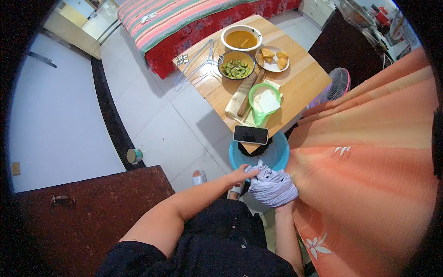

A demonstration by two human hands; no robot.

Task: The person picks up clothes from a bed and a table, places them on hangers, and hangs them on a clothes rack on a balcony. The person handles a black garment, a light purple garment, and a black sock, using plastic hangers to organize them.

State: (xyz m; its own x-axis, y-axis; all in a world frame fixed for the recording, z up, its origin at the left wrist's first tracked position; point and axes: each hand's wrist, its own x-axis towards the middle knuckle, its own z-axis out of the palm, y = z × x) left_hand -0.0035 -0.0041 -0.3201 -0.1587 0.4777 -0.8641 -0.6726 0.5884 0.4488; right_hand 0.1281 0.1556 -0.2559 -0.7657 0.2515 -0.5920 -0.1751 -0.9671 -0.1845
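A bunched lavender cloth (pixel 273 188), wrinkled into folds, is between my two hands in front of my body. My left hand (pixel 243 172) grips its upper left edge, fingers partly hidden in the folds. Below the bundle, my right hand (pixel 287 207) supports it from underneath; most of its fingers are hidden by the cloth. Just beyond the bundle stands a blue basin (pixel 282 150) with something dark inside, partly under the table corner. A phone (pixel 250 135) with a dark screen lies on that near corner.
The wooden table (pixel 300 92) carries a soup bowl (pixel 241 38), a bowl of cut green vegetables (pixel 236 65), a plate of fried pieces (pixel 275 59), a green strainer (pixel 265 99), a rolling pin (pixel 249 98) and hangers (pixel 199 62). An orange curtain (pixel 369 184) hangs close on the right, near a fan (pixel 338 84).
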